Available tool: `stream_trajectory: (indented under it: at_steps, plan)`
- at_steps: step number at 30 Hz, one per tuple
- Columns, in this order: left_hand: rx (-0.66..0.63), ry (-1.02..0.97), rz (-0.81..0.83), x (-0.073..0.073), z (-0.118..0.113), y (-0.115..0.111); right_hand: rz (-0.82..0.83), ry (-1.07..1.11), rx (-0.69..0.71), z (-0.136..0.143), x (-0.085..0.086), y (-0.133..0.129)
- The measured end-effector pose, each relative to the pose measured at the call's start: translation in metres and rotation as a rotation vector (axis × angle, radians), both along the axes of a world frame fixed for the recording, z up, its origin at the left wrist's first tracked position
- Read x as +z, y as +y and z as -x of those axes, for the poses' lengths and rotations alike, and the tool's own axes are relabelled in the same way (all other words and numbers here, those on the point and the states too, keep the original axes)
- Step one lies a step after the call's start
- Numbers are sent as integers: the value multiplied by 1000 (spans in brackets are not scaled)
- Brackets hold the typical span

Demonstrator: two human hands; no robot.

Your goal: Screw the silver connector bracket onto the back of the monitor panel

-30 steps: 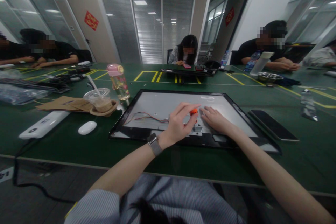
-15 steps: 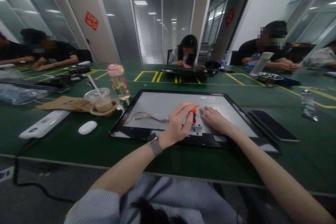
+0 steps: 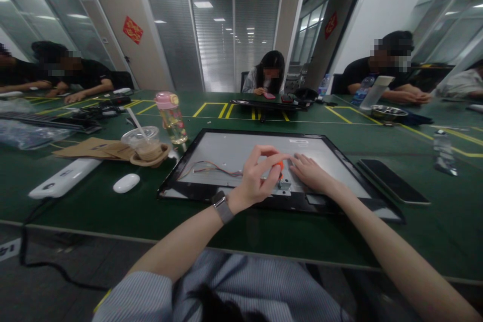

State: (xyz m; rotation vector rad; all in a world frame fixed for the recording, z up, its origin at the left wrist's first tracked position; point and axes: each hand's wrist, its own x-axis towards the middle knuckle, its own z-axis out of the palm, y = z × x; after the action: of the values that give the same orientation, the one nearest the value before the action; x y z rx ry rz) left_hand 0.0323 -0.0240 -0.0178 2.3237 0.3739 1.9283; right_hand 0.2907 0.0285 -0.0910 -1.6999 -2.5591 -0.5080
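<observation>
My left hand (image 3: 255,177), a watch on its wrist, pinches the orange handle of a small screwdriver (image 3: 280,167) between thumb and fingers. The screwdriver stands roughly upright over a metal bracket (image 3: 285,186) near the front edge of a flat display panel (image 3: 241,143); its tip is hidden. Flat on the panel's grey back, just right of the screwdriver, rests my right hand (image 3: 311,173) with its fingers stretched out. Thin coloured wires (image 3: 207,165) lie across the panel's left part.
Left of the panel are a white mouse (image 3: 126,183), a white power strip (image 3: 62,181), an iced drink cup (image 3: 141,138) and a pink-lidded bottle (image 3: 171,118). A dark phone (image 3: 392,180) lies to the right. Several people sit around the green table (image 3: 124,219).
The fingers of my left hand have shifted around the screwdriver handle, the index finger reaching further over its top. My right hand and the panel stay in place.
</observation>
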Motion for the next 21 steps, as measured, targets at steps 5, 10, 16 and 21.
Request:
stream_trajectory:
  at_steps: [5,10,16,21]
  plan:
    - [-2,13,23,1,0,-2,-5,34,-1,0,-2,0]
    - [39,17,-14,3,-1,0,6,59,-25,0,-5,2]
    - [60,-1,-49,2,-2,2,-8,56,-27,-2,-7,4]
    - [51,-4,-26,-2,-2,3,-10,57,-7,-4,-8,4]
